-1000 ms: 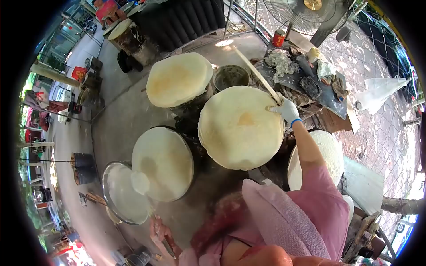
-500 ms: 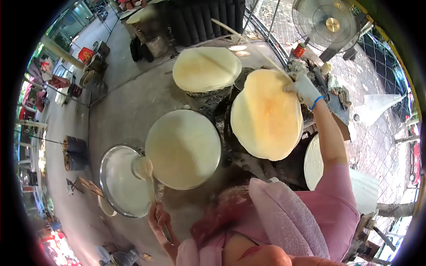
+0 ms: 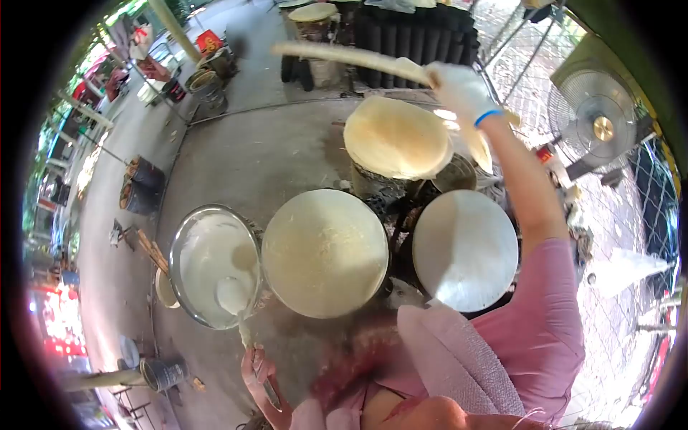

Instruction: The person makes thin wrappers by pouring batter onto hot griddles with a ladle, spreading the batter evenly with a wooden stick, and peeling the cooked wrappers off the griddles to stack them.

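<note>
My right hand (image 3: 459,93), in a white glove with a blue band at the wrist, is closed on a long pale stick (image 3: 351,56) that points left. Below the glove hangs a narrow strip of thin pale sheet (image 3: 480,147); part of it is hidden by the hand and arm. Just left of it lies a stack of round thin sheets (image 3: 398,136). My left hand (image 3: 259,373) grips the handle of a ladle (image 3: 233,294), whose bowl is in the white batter (image 3: 208,251) inside a metal basin (image 3: 173,276). A pale yellow layer covers the middle round griddle (image 3: 326,251).
A bare whitish round griddle (image 3: 466,247) stands to the right, near my arm. An electric fan (image 3: 602,129) is at the far right, by a wire fence. Dark buckets (image 3: 143,186) stand on the floor at left. A black ribbed panel (image 3: 423,46) is at the back.
The large thin sheet has left the right griddle, exposing its surface. My right hand has moved away from me with the stick. The ladle has lowered into the batter. The view has shifted.
</note>
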`<state>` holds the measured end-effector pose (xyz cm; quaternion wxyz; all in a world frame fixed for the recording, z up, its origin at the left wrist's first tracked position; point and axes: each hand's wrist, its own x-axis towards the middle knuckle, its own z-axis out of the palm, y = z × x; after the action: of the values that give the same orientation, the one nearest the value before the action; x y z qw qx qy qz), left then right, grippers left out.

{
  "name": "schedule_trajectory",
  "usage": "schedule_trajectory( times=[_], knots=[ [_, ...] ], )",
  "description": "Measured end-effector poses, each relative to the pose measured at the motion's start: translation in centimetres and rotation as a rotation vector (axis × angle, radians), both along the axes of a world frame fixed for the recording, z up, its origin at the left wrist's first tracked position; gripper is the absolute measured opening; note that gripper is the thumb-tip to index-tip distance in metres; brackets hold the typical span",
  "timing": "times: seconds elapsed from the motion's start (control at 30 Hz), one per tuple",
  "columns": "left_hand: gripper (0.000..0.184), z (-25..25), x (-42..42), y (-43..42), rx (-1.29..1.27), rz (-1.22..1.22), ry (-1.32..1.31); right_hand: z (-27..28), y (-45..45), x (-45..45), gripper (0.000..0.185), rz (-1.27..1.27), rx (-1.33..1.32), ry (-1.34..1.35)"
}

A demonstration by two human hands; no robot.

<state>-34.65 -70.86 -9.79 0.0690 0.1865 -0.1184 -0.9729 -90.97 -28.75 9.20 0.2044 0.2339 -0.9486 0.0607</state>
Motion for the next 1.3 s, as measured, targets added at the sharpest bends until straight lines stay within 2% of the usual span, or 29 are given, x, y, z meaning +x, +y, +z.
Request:
schedule_trajectory(
  times=[0.03, 0.07, 0.1, 0.23, 0.37, 0.47, 0.6, 0.67, 0.73, 0.8, 0.87, 0.93, 0.97, 1.0, 1.03, 1.1, 1.17, 1.23, 1.27, 1.3],
  knots=[
    [0.036, 1.4, -0.2, 1.0, -0.031, 0.045, -0.072, -2.3, -1.9, -0.3, 0.016, -0.039, 0.099, -0.081],
    [0.037, 3.8, -0.4, 2.6, -0.061, 0.092, -0.146, -7.6, -2.3, -2.4, 0.017, 0.154, -0.017, -0.008],
    [0.038, 5.2, -0.6, 3.7, -0.089, 0.139, -0.221, -10.0, -4.0, -2.1, 0.018, 0.116, 0.030, -0.030],
    [0.034, 4.5, 1.6, 3.7, -0.105, 0.258, -0.251, -24.1, -7.3, -2.8, 0.024, 0.058, 0.145, -0.116],
    [0.032, 4.7, 3.3, 2.7, -0.142, 0.314, -0.325, -30.5, -8.2, -2.1, 0.025, -0.025, 0.234, -0.273],
    [0.029, 4.2, 3.5, 0.5, -0.185, 0.269, -0.325, -30.4, -8.1, -2.0, 0.027, -0.076, 0.227, -0.332],
    [0.027, 2.5, 4.3, -3.2, -0.221, 0.240, -0.303, -27.5, -8.1, -0.5, 0.032, -0.067, 0.151, -0.438],
    [0.026, 3.4, 2.2, -4.8, -0.233, 0.311, -0.471, -28.2, -7.9, 0.6, 0.032, -0.015, 0.077, -0.412],
    [0.027, 2.2, 2.2, -9.0, -0.496, 0.092, -0.667, -27.6, -8.9, 3.1, 0.032, -0.083, 0.050, -0.371],
    [0.021, -1.5, 2.5, -14.5, -0.466, -0.083, -0.564, -25.1, -10.9, 8.2, 0.037, -0.246, 0.065, -0.390],
    [0.028, -6.1, 1.2, -19.7, -0.686, -0.276, -0.895, -22.5, -13.0, 16.1, 0.044, -0.347, 0.000, -0.472],
    [0.025, -11.0, -0.3, -25.1, -1.490, -0.657, -0.895, -21.7, -15.0, 24.6, 0.052, -0.303, -0.143, -0.491],
    [0.022, -13.5, -1.5, -27.9, -1.862, -0.811, -0.743, -22.1, -15.9, 28.7, 0.057, -0.244, -0.220, -0.473],
    [0.020, -16.0, -2.6, -30.7, -2.263, -0.885, -0.585, -22.2, -17.4, 32.5, 0.060, -0.304, -0.323, -0.584],
    [0.017, -18.6, -3.5, -34.0, -2.601, -0.912, -0.286, -22.8, -19.2, 36.5, 0.061, -0.332, -0.439, -0.650],
    [0.018, -26.6, -6.9, -39.5, -2.634, -1.012, 0.046, -24.2, -22.8, 43.5, 0.062, -0.355, -0.691, -0.704],
    [0.017, -31.5, -11.2, -41.2, -2.574, -1.195, -0.148, -22.1, -27.4, 48.0, 0.058, -0.518, -0.682, -0.933],
    [0.017, -22.7, -17.0, -39.8, -2.499, -1.190, -0.148, -23.2, -29.4, 52.1, 0.057, -0.637, -0.745, -1.043],
    [0.018, -24.7, -18.4, -40.6, -2.488, -1.211, -0.138, -23.2, -30.6, 53.7, 0.056, -0.656, -0.772, -1.080],
    [0.018, -27.2, -19.6, -41.3, -2.479, -1.226, -0.129, -23.9, -32.1, 55.0, 0.055, -0.649, -0.856, -0.989]
  ],
)
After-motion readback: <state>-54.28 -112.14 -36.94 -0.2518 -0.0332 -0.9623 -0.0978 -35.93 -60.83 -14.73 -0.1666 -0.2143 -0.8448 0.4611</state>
